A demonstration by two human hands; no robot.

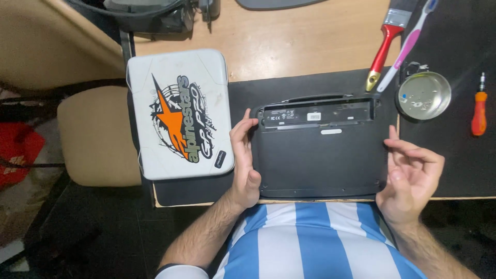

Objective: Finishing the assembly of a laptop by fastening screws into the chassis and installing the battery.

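A black laptop base (320, 157) lies underside-up on the surface (310, 46), between my hands. My left hand (244, 155) rests flat against its left edge, fingers (243, 126) straight. My right hand (411, 173) hovers just beside its right edge, fingers loosely curled, holding nothing.

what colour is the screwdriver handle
Orange, on the screwdriver at the far right of the head view.

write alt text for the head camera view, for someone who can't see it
A person's left hand rests against the left edge of a black laptop lying bottom-up on a dark mat, while the right hand hovers open by its right edge. A white case lies to the left; a paintbrush, toothbrush, metal dish and screwdriver lie beyond.
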